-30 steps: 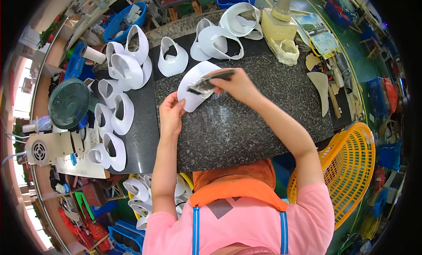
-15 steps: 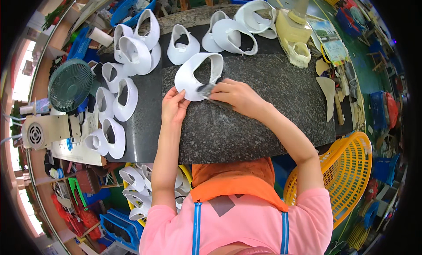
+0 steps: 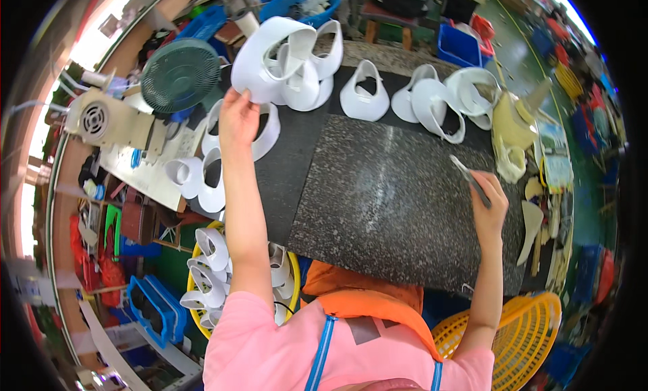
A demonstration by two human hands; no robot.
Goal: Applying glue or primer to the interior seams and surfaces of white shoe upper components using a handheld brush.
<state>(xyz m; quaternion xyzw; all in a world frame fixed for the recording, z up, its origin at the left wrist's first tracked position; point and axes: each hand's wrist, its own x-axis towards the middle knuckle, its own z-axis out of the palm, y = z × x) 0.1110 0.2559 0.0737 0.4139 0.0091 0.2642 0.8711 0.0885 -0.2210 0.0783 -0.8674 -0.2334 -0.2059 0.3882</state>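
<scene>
My left hand point(image 3: 241, 114), raised at the far left, pinches the lower edge of a white piece point(image 3: 253, 68) that looks like a shoe upper with a large opening. It hangs in front of other white uppers point(image 3: 302, 87) and partly hides them. My right hand point(image 3: 491, 203), over the right part of the dark speckled slab point(image 3: 378, 209), is closed around a brush point(image 3: 472, 178) with a dark handle and a pale tip. Its tip points up and left, away from the uppers. More white uppers point(image 3: 364, 96) stand along the slab's far side.
A yellowish, crusted container point(image 3: 514, 121) stands at the far right. Beside it lie a pale flat template point(image 3: 531, 224) and several tools. A green fan point(image 3: 181, 74) and a beige machine point(image 3: 101, 121) are at left. Baskets, one yellow point(image 3: 526, 337), flank me.
My left hand has carried the white upper from the slab up to the far left. The brush in my right hand has moved off the upper to the right. The view has shifted.
</scene>
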